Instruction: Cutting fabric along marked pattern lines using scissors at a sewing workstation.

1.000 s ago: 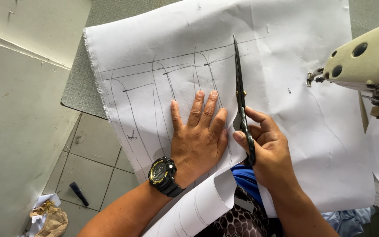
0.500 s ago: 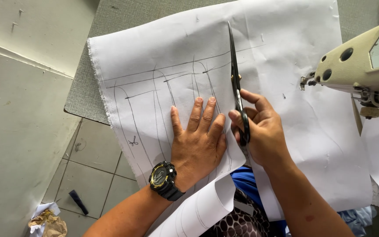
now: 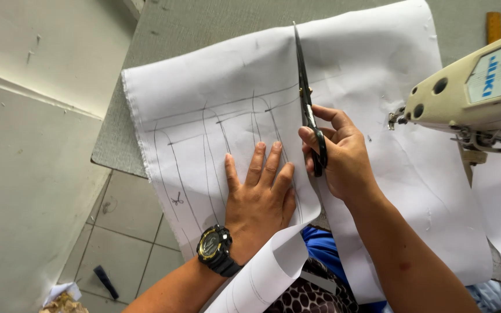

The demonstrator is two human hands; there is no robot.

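Note:
A white sheet of fabric (image 3: 221,81) marked with drawn pattern lines lies over a grey table (image 3: 204,23). My left hand (image 3: 259,191), a black watch on its wrist, presses flat on the sheet's left part beside the cut. My right hand (image 3: 343,153) grips black scissors (image 3: 304,93) whose blades point away from me, nearly at the sheet's far edge. A long slit runs from the near edge up to the blades, and the near corner of the left piece curls over.
A cream sewing machine head (image 3: 471,93) overhangs the table on the right. An orange ruler end (image 3: 493,26) shows at the top right. Tiled floor (image 3: 123,232) with scraps and a small dark object lies below left, beside a pale wall (image 3: 24,145).
The scissors have advanced along the cut toward the far edge of the sheet, my right hand following. My left hand stays pressed flat beside the slit.

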